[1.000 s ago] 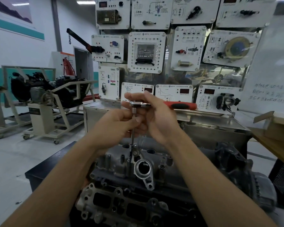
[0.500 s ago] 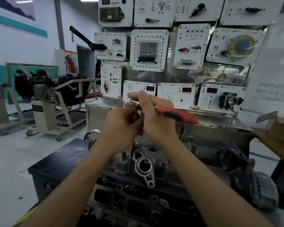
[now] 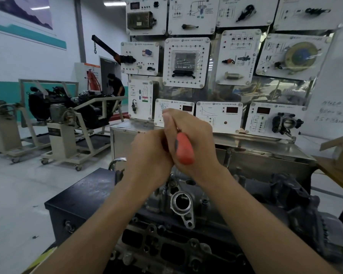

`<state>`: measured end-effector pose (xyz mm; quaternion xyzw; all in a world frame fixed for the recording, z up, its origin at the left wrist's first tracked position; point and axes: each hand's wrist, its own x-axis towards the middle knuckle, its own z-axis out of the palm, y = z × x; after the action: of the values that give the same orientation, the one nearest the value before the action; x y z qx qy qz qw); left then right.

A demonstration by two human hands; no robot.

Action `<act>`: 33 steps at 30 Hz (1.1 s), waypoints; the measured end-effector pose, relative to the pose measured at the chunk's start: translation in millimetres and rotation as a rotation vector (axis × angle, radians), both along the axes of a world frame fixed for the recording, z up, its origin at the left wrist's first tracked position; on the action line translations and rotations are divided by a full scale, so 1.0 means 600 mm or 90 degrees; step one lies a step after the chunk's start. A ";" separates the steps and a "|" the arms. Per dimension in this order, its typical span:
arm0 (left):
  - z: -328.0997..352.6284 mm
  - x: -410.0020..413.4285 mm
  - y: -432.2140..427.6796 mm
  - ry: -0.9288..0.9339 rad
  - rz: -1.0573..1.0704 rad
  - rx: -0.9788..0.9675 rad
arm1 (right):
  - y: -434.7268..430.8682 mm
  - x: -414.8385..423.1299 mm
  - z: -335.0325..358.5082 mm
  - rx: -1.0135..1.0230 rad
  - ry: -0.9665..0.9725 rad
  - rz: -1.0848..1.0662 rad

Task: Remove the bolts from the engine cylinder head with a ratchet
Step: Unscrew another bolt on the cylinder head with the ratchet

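Up above the cylinder head (image 3: 181, 204), the right hand (image 3: 194, 139) grips the red-handled ratchet (image 3: 183, 149) while the left hand (image 3: 149, 161) curls against it, holding what I cannot tell.

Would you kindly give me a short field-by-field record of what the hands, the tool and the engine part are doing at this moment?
Right hand: grips the red ratchet handle, raised above the engine
Left hand: pressed against the right hand, fingers curled; what it holds is hidden
Ratchet head and socket: hidden behind the hands
Cylinder head: below the hands, on the dark bench
Bolt being worked: cannot tell
Background: instrument panels; engine on a wheeled stand at left
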<state>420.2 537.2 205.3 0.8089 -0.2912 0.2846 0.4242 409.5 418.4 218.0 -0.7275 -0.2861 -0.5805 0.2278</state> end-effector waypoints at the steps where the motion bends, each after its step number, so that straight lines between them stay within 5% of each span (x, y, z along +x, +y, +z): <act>1: -0.002 -0.001 -0.001 -0.003 0.001 -0.008 | 0.002 -0.002 0.001 0.010 0.021 0.029; 3: -0.005 0.007 0.003 0.058 -0.031 -0.050 | -0.002 -0.005 0.009 0.144 0.202 0.154; 7: 0.002 0.025 0.016 0.296 -0.330 -0.129 | -0.022 0.004 0.013 0.475 0.590 0.603; 10: 0.008 0.029 0.028 0.332 -0.427 -0.078 | -0.031 0.009 0.007 0.636 0.662 0.829; 14: 0.011 0.026 0.026 0.316 -0.340 -0.101 | -0.021 0.007 0.011 0.648 0.637 0.711; 18: 0.007 0.018 0.012 0.169 -0.127 -0.098 | -0.002 -0.005 0.012 0.175 0.269 0.114; 20: 0.004 0.013 0.007 0.095 -0.059 -0.068 | 0.006 -0.010 0.011 0.063 0.164 0.037; 22: -0.001 0.013 0.007 0.096 -0.073 -0.101 | 0.008 -0.015 0.016 0.200 0.270 0.170; 26: 0.003 0.024 0.016 0.274 -0.266 -0.137 | -0.020 -0.004 0.019 0.550 0.625 0.693; 29: 0.013 0.030 0.026 0.334 -0.381 -0.061 | -0.029 0.005 0.011 0.637 0.661 0.771; 33: 0.018 0.028 0.029 0.315 -0.332 -0.050 | -0.027 0.006 0.010 0.666 0.622 0.740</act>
<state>437.2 554.5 216.0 0.7348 -0.3653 -0.0264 0.5709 413.4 402.0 223.9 -0.4380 -0.1798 -0.0583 0.8789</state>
